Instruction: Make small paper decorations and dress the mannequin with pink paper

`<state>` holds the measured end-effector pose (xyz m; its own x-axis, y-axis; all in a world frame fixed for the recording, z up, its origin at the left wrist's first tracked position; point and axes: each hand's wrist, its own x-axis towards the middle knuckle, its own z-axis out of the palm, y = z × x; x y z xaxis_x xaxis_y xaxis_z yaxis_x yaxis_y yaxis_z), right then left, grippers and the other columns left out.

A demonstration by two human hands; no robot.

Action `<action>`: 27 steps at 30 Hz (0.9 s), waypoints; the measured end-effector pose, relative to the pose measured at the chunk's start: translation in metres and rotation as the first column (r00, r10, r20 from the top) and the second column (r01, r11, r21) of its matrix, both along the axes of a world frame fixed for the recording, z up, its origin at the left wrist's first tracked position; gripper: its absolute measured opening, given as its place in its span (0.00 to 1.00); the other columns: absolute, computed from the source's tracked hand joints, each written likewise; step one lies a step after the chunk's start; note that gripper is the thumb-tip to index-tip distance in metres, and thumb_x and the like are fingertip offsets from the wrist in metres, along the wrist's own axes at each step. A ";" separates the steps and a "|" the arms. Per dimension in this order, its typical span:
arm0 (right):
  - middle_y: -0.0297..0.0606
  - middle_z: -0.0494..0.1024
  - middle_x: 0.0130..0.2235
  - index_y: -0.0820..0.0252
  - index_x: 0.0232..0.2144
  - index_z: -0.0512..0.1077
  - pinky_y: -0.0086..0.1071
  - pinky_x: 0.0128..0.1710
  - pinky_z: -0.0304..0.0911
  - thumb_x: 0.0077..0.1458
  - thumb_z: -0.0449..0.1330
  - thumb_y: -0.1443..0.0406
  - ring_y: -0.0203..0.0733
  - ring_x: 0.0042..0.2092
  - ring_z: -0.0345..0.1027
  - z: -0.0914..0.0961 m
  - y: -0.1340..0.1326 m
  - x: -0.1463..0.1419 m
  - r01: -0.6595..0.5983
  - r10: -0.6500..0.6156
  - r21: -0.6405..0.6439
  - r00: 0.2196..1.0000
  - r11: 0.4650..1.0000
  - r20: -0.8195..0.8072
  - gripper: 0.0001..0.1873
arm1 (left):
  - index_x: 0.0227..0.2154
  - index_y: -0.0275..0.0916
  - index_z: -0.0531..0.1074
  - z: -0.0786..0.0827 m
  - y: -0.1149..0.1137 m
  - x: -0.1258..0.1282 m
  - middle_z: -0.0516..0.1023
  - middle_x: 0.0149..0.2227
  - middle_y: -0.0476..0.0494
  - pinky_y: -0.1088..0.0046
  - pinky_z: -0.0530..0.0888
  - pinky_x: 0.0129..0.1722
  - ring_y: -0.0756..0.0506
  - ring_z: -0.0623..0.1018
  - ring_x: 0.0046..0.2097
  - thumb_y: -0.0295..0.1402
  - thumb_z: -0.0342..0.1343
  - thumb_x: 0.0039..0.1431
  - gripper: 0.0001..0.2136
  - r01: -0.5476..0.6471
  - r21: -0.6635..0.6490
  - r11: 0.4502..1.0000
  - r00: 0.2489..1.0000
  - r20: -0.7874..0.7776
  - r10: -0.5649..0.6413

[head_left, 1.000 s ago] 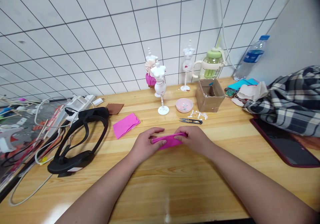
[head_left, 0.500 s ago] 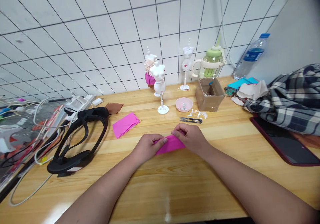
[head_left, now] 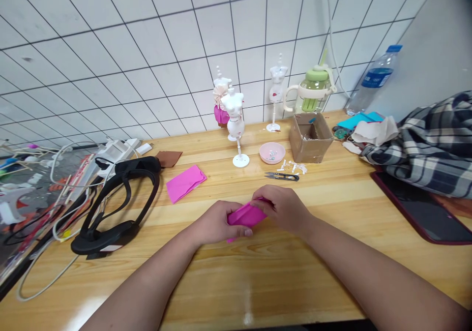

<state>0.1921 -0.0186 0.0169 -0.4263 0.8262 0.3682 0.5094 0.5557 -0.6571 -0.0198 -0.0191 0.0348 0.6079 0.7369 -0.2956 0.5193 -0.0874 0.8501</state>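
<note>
A folded pink paper piece (head_left: 245, 215) is held just above the wooden table (head_left: 332, 232), between both hands. My left hand (head_left: 217, 223) pinches its left end, thumb underneath. My right hand (head_left: 285, 208) grips its right end with curled fingers. A second pink paper sheet (head_left: 185, 182) lies flat to the left behind. Small black snips (head_left: 282, 176) lie just beyond my right hand.
A white mini mannequin (head_left: 236, 124) stands behind, with a pink dish (head_left: 272, 152), cardboard box (head_left: 310, 136), green cup (head_left: 313, 91) and water bottle (head_left: 372, 80). A black headset (head_left: 114, 203) and cables are at left. Plaid cloth (head_left: 431, 144) and a dark tablet (head_left: 424, 208) are at right.
Both hands have drawn the pink paper slightly nearer and lifted it, tilting it up. The hands have moved closer together, so the visible strip is shorter.
</note>
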 end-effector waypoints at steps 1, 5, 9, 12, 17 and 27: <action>0.36 0.77 0.32 0.58 0.33 0.72 0.30 0.35 0.60 0.63 0.53 0.60 0.38 0.34 0.69 0.001 -0.002 0.000 -0.013 0.013 0.030 1.000 0.999 0.002 0.12 | 0.29 0.36 0.74 0.000 -0.001 0.001 0.67 0.22 0.54 0.79 0.62 0.26 0.52 0.64 0.26 0.42 0.62 0.48 0.13 0.007 -0.018 1.000 1.000 -0.020 -0.007; 0.37 0.76 0.32 0.58 0.34 0.72 0.30 0.35 0.60 0.65 0.51 0.59 0.38 0.34 0.69 0.002 -0.004 0.001 -0.013 0.012 0.093 1.000 0.996 0.011 0.14 | 0.26 0.35 0.73 -0.001 0.000 0.004 0.67 0.21 0.53 0.78 0.62 0.25 0.52 0.65 0.25 0.42 0.61 0.49 0.13 -0.012 -0.062 0.998 0.999 -0.043 0.009; 0.38 0.76 0.33 0.57 0.34 0.72 0.31 0.36 0.61 0.65 0.49 0.59 0.38 0.34 0.69 0.001 -0.003 0.004 -0.015 0.010 0.097 0.999 0.995 0.050 0.14 | 0.24 0.35 0.71 -0.003 0.002 0.003 0.65 0.21 0.53 0.78 0.62 0.25 0.52 0.64 0.25 0.46 0.59 0.51 0.17 0.003 -0.089 0.996 0.998 0.060 0.002; 0.38 0.76 0.33 0.58 0.34 0.72 0.31 0.36 0.61 0.65 0.50 0.59 0.38 0.34 0.69 0.001 -0.002 0.004 -0.032 0.028 0.091 0.999 0.995 0.045 0.14 | 0.23 0.34 0.73 -0.003 0.005 -0.002 0.67 0.21 0.51 0.77 0.64 0.27 0.52 0.65 0.26 0.48 0.54 0.56 0.20 0.016 -0.131 0.991 0.995 0.102 -0.003; 0.37 0.76 0.33 0.58 0.34 0.72 0.30 0.35 0.61 0.64 0.51 0.60 0.38 0.34 0.69 0.000 -0.002 0.003 -0.067 0.066 0.090 0.998 0.994 0.020 0.12 | 0.28 0.34 0.76 -0.003 0.011 -0.011 0.73 0.25 0.49 0.75 0.68 0.33 0.50 0.70 0.29 0.44 0.58 0.55 0.16 0.073 -0.229 0.971 0.989 0.141 -0.040; 0.38 0.77 0.35 0.58 0.39 0.72 0.31 0.36 0.61 0.63 0.53 0.58 0.39 0.36 0.70 0.001 -0.004 0.001 -0.066 0.066 0.047 0.998 0.997 0.008 0.12 | 0.30 0.36 0.79 -0.004 0.006 -0.005 0.79 0.28 0.48 0.76 0.69 0.32 0.49 0.75 0.30 0.38 0.60 0.53 0.10 0.029 -0.196 0.980 0.998 0.055 -0.018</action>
<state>0.1926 -0.0228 0.0178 -0.4816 0.7783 0.4029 0.4750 0.6182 -0.6263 -0.0247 -0.0131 0.0304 0.6429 0.6527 -0.4008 0.4733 0.0729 0.8779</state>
